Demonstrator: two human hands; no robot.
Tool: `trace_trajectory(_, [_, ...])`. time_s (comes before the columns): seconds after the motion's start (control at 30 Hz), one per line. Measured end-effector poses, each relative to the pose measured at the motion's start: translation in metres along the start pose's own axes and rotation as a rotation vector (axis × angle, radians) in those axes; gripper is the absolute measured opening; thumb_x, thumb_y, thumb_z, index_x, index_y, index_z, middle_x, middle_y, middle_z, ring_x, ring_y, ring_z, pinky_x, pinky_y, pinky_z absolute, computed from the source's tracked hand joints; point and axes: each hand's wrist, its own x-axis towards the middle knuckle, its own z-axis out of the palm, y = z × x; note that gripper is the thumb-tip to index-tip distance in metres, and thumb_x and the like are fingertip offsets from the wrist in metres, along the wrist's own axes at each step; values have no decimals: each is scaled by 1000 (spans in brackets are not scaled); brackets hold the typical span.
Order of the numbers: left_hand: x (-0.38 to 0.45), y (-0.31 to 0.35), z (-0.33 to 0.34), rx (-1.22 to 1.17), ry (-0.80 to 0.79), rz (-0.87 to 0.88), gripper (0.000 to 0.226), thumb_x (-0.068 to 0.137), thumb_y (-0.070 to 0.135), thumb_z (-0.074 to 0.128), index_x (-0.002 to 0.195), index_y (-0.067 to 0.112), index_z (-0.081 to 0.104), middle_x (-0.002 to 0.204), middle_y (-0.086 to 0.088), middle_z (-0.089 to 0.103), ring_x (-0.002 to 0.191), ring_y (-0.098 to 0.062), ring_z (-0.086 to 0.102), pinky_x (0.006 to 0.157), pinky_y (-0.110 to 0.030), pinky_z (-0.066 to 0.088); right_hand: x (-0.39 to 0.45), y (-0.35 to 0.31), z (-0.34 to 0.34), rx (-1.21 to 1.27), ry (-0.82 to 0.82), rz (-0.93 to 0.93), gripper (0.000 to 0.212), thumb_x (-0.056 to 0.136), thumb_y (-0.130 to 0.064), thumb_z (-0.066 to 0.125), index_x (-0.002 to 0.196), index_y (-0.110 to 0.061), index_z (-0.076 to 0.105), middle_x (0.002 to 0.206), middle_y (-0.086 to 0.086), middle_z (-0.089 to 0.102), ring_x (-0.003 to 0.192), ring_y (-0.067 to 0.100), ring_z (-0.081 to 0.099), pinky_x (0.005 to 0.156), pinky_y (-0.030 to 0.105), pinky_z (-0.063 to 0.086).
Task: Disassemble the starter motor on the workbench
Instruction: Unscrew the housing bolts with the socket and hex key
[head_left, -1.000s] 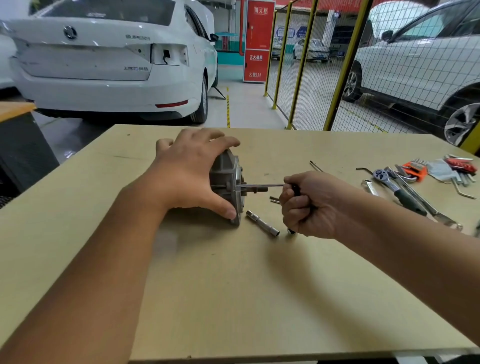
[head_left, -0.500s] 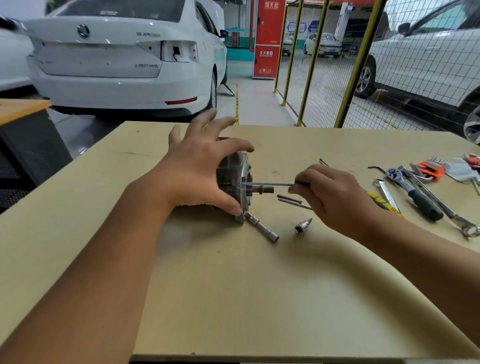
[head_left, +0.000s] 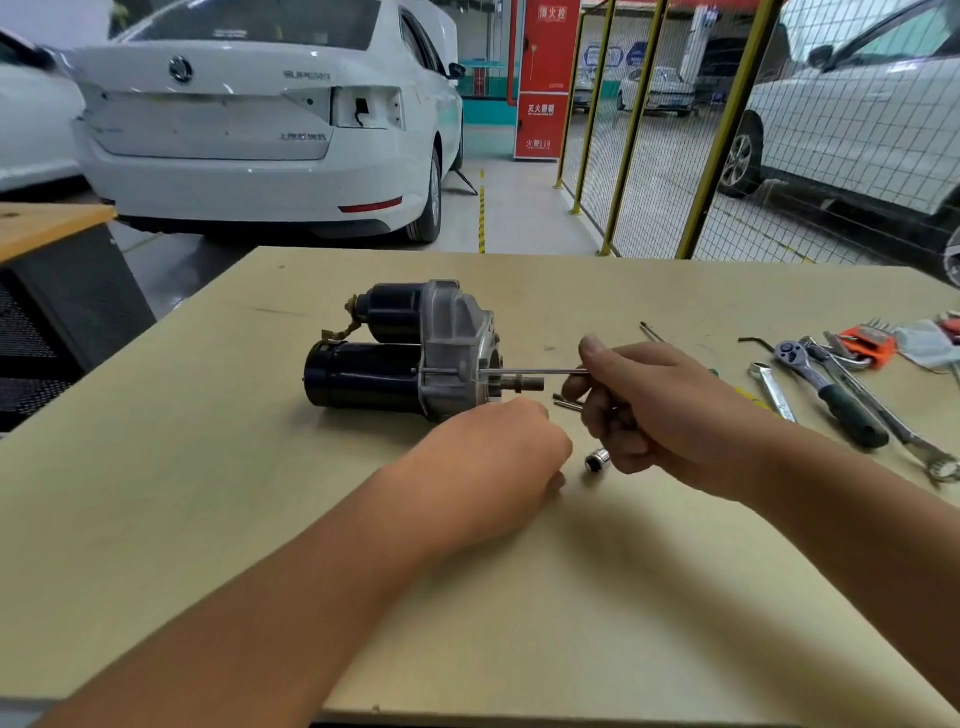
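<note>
On the tan plywood workbench (head_left: 208, 519) lay the black-and-silver starter motor (head_left: 400, 353), on its side. Right hand (head_left: 660, 415) pinched a long thin steel through-bolt (head_left: 530, 371) sticking out of the motor. Left hand (head_left: 498, 457) fingers curled below the housing; grip unclear. Small chrome socket (head_left: 596, 460) nearby.

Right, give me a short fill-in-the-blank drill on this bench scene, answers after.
1. The right hand pinches a long ____ sticking out of the starter motor.
2. The left hand is ____ the motor, not on it.
3. The ratchet lies to the ____ of the motor.
Answers: bolt; off; right
</note>
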Motion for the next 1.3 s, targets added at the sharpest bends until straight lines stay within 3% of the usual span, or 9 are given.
trace_trajectory(0.2, [0,-3,0,-82,134,8,27,104,39,58,109,13,63,96,-5,54,97,-32,61,82,-42,51,-7,-9,-1,165,-112,210,48,90,-65,56,79,-18,58,65,8,51,45,16,30,45,23,27])
trace_trajectory(0.33, [-17,-28,-20,-140,749,41,20,91,29,72,82,10,70,72,-4,65,65,-29,61,60,-42,54,-5,-12,0,226,-122,293,55,91,-71,47,81,-17,54,65,6,48,44,15,29,44,22,25])
trace_trajectory(0.43, [-29,-71,-35,-200,989,-157,24,84,37,77,93,14,76,87,-3,70,82,-29,60,72,-43,53,-3,-12,-3,280,-159,333,54,94,-68,44,83,-16,53,66,6,47,45,15,28,44,23,24])
trace_trajectory(0.53, [-42,-115,-34,-299,725,-361,78,63,69,75,133,37,63,127,5,59,119,-25,48,96,-43,44,-2,-13,-8,456,-260,427,39,96,-50,49,83,-14,56,67,1,43,42,11,27,40,22,23])
trace_trajectory(0.63, [-48,-134,-26,-493,422,-350,122,43,77,80,153,49,36,140,14,46,129,-12,41,107,-39,40,-1,-13,-12,676,-332,486,30,94,-31,53,83,-6,64,69,-1,43,37,8,31,33,21,27])
trace_trajectory(0.9, [-34,-144,-12,-559,383,-305,132,34,73,86,153,55,31,131,14,45,118,-12,52,97,-28,42,-2,-16,-13,655,-313,446,13,88,-7,53,86,-1,64,68,4,52,37,5,38,34,18,36])
trace_trajectory(1.03, [-34,-145,-12,-570,396,-289,132,39,60,98,154,53,33,132,12,46,118,-14,52,96,-29,42,1,-2,-16,210,-261,200,15,96,-4,54,90,-4,67,72,12,59,42,11,44,41,23,39])
trace_trajectory(1.2, [-33,-145,-11,-584,400,-277,130,42,53,101,154,50,35,132,11,47,118,-15,53,100,-31,44,19,16,-26,-999,79,-793,27,89,11,61,96,-10,76,77,-5,68,53,5,54,57,20,46])
trace_trajectory(1.3, [-34,-143,-11,-579,403,-288,129,40,63,94,154,51,34,131,11,47,122,-15,50,108,-39,44,27,26,-25,-1155,249,-967,28,87,9,66,108,-7,76,86,9,69,64,19,61,62,28,51])
